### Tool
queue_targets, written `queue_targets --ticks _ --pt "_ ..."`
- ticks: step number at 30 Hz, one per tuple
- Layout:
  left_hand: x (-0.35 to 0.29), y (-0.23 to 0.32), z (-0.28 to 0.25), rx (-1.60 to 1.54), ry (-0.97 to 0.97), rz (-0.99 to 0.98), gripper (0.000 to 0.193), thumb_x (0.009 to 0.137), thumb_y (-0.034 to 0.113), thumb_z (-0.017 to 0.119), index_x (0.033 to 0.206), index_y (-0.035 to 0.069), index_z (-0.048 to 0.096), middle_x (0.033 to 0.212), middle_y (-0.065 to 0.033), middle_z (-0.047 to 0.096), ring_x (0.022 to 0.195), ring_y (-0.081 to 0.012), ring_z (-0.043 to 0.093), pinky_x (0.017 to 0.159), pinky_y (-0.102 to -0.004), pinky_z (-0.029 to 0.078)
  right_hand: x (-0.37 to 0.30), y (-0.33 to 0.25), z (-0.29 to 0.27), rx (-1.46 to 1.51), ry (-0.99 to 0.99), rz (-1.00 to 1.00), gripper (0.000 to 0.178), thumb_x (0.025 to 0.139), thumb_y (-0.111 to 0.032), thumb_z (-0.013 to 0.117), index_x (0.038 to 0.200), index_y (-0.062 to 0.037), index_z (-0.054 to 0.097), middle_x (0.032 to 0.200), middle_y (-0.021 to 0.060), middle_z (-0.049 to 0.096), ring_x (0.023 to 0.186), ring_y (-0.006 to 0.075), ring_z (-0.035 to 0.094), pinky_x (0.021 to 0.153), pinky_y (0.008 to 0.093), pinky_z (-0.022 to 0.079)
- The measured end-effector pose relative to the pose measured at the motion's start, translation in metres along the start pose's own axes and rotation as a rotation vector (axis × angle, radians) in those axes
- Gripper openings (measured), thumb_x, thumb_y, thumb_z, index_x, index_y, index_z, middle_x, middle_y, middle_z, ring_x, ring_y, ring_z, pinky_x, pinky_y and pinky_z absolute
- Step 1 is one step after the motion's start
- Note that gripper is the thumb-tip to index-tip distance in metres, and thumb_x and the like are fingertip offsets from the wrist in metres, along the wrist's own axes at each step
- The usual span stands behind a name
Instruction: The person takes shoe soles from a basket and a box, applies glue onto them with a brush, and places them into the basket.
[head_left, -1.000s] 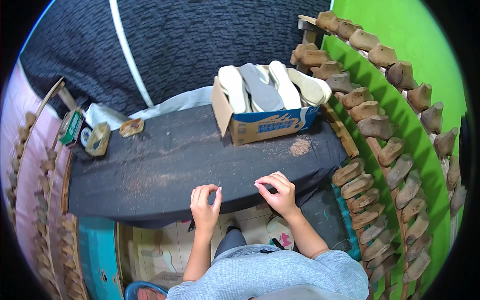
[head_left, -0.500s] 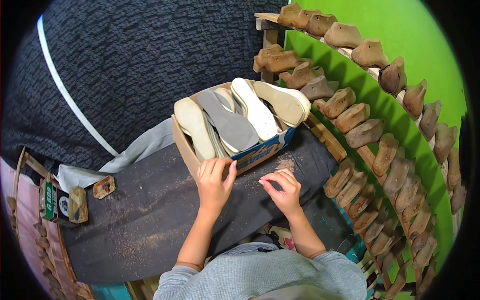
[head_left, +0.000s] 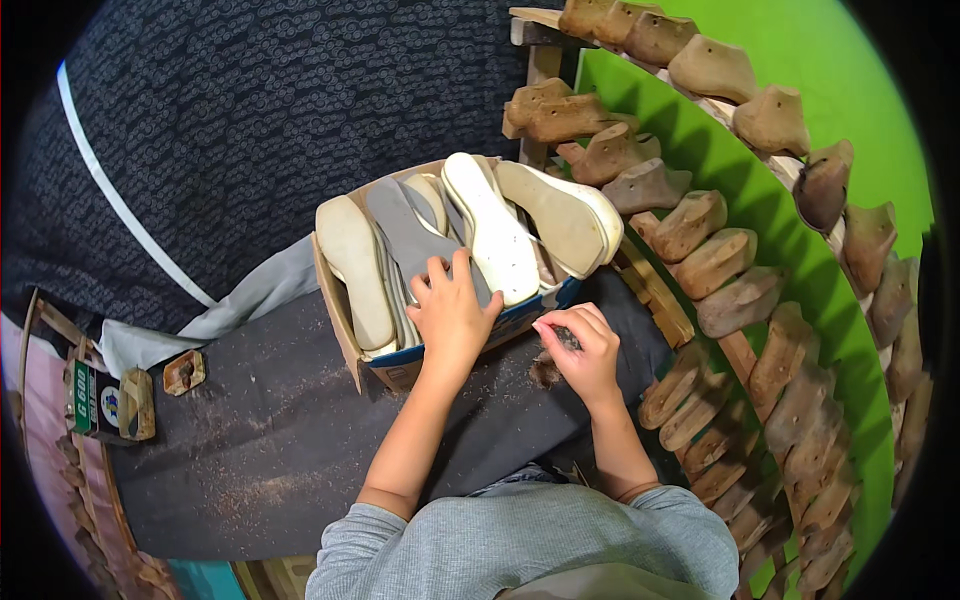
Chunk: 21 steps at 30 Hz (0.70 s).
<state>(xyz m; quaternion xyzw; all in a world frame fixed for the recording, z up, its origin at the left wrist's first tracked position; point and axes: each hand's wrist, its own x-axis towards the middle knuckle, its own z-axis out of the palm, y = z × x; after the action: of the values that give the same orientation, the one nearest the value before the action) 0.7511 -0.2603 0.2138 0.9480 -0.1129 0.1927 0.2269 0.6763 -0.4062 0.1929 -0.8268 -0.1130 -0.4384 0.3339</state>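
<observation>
An open cardboard box with a blue printed side is packed with shoe soles. My left hand rests over its front edge, fingers spread on the lower end of a grey sole. Beside that sole lie a cream sole on the left and a white sole on the right. A beige sole slants at the box's right end. My right hand is just off the box's front right corner, thumb and fingers pinched together; anything between them is too small to make out.
The table's dark cover is scattered with brown dust. Racks of wooden shoe lasts line the right side. At the left stand a green and black can, a cloudy container and a small stained tray. A grey cloth lies behind.
My left hand has moved from the box's front edge onto the grey sole, its fingers spreading. My right hand stays pinched near the box corner. The view has shifted slightly.
</observation>
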Motion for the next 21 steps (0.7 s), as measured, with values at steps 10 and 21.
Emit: queue_targets --ticks 10,21 --pt "-0.012 -0.039 -0.02 -0.508 0.096 0.055 0.046 0.08 0.012 0.068 0.121 -0.001 0.05 0.114 -0.0226 0.057 0.105 -0.0383 0.056 0.091 -0.0407 0.045 0.004 0.005 0.021 0.168 -0.092 -0.079 0.013 0.069 -0.002 0.076 0.077 -0.0049 0.066 0.073 0.0054 0.065 0.068 0.0215 0.06 0.064 0.0308 0.048" --pt "-0.018 -0.046 -0.02 -0.57 0.051 -0.002 0.043 0.084 0.011 0.067 0.125 0.004 0.054 0.112 -0.0216 0.063 0.107 -0.0324 0.062 0.082 -0.0379 0.051 0.001 -0.004 0.028 0.268 -0.164 -0.141 0.013 0.069 -0.003 0.076 0.077 -0.0055 0.067 0.075 0.0053 0.066 0.07 0.0215 0.061 0.064 0.0308 0.049"
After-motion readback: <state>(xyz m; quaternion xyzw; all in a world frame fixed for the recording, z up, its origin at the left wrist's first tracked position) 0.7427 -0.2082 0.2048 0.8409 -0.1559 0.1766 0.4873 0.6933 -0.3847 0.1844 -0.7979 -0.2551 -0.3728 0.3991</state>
